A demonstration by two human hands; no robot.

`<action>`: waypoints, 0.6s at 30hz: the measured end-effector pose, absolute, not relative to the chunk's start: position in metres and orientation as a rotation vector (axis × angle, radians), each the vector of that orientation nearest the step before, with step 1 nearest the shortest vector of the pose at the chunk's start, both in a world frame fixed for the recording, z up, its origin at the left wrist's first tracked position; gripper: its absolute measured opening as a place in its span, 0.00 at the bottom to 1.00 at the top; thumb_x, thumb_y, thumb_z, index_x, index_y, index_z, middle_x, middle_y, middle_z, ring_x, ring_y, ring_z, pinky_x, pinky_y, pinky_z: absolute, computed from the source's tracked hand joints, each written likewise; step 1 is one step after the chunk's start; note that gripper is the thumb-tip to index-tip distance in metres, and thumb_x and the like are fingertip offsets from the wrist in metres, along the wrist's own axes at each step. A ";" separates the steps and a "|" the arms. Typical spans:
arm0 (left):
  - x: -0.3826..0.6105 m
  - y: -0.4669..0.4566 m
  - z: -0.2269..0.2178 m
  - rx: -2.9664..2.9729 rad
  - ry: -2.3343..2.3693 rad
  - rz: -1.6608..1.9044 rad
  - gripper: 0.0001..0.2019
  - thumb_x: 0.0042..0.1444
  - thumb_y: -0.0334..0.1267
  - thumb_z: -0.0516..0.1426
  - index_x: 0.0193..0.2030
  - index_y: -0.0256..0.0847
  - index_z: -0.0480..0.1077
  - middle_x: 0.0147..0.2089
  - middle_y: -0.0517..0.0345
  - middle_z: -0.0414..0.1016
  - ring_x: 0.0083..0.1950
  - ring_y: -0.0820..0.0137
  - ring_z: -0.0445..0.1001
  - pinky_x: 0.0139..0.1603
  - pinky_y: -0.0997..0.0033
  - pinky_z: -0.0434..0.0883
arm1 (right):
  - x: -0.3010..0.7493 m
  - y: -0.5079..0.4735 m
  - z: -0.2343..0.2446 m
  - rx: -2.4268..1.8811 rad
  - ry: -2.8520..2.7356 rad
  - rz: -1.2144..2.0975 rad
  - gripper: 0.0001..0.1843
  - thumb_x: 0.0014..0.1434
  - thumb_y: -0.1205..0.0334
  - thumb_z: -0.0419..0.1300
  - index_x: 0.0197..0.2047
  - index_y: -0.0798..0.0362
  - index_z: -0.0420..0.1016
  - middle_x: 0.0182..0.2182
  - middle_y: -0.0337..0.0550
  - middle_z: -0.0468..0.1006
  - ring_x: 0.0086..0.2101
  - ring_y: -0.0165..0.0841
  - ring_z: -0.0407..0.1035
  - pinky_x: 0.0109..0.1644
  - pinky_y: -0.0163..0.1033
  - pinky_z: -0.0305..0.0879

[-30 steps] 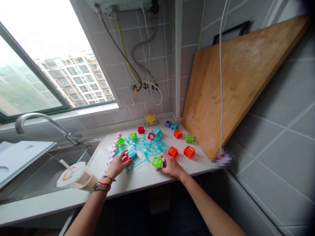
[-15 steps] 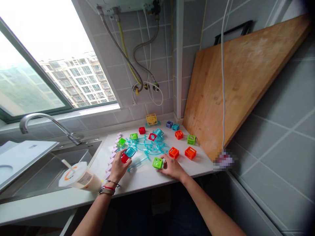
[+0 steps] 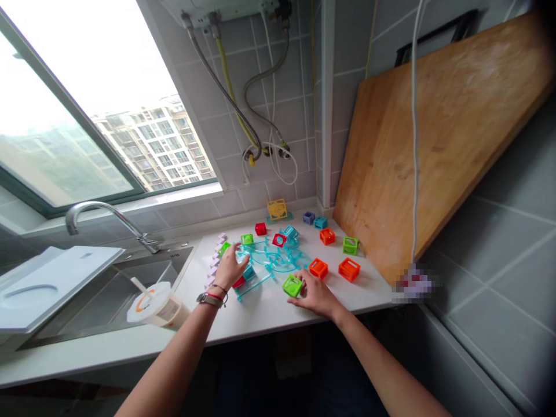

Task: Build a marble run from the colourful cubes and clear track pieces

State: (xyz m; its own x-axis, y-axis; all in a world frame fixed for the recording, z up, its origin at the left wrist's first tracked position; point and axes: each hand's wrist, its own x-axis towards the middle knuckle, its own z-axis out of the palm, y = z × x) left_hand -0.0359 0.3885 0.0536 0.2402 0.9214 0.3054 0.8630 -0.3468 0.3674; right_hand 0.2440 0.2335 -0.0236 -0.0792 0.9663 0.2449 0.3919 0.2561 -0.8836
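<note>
A green toy cube (image 3: 292, 285) with a hollow frame is in my right hand (image 3: 316, 294), pinched at its right side just above the counter's front part. My left hand (image 3: 230, 269) holds nothing, its thumb and fingers apart. It hovers beside another green cube (image 3: 224, 249), which it partly hides. Just right of my left wrist, a joined red and blue cube pair (image 3: 245, 278) rests on the counter. Translucent blue track pieces (image 3: 278, 259) lie in a loose tangle between my hands. Orange cubes (image 3: 318, 267) sit beyond my right hand.
A sealed cup with a straw (image 3: 156, 307) stands at the sink's edge, close to my left forearm. Pale purple pieces (image 3: 212, 271) line the counter's left side. A large wooden board (image 3: 434, 145) leans at the right. A yellow frame piece (image 3: 277, 209) stands at the back.
My left hand has let go of the red and blue cube pair and moved up toward the green cube behind it. My right hand still holds its green cube. The view has shifted slightly.
</note>
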 end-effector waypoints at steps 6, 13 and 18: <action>0.009 0.468 0.065 2.237 1.928 0.573 0.31 0.54 0.47 0.66 0.62 0.38 0.68 0.61 0.34 0.73 0.61 0.45 0.74 0.59 0.52 0.70 | 0.245 0.235 -0.023 -1.242 -1.640 0.762 0.28 0.48 0.52 0.76 0.46 0.49 0.68 0.40 0.40 0.74 0.39 0.37 0.72 0.43 0.41 0.70; 0.014 0.504 0.047 2.093 1.972 0.634 0.21 0.65 0.47 0.61 0.59 0.38 0.71 0.60 0.46 0.74 0.57 0.56 0.75 0.58 0.49 0.72 | 0.245 0.237 -0.025 -1.225 -1.622 0.803 0.29 0.44 0.51 0.78 0.38 0.48 0.63 0.39 0.39 0.75 0.37 0.35 0.70 0.38 0.38 0.68; 0.007 0.506 0.040 2.020 1.948 0.853 0.19 0.57 0.39 0.66 0.54 0.37 0.73 0.53 0.45 0.77 0.57 0.54 0.75 0.60 0.51 0.70 | 0.246 0.236 -0.022 -1.238 -1.620 0.840 0.29 0.45 0.49 0.78 0.40 0.49 0.66 0.39 0.40 0.75 0.36 0.36 0.70 0.38 0.39 0.68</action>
State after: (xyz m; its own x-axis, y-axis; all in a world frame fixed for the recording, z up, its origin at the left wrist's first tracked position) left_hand 0.0073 0.5060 0.0397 -0.0400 0.9651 0.2588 0.8448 -0.1056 0.5246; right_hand 0.2461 0.2363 -0.0221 -0.0912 0.9637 0.2509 0.3500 0.2669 -0.8979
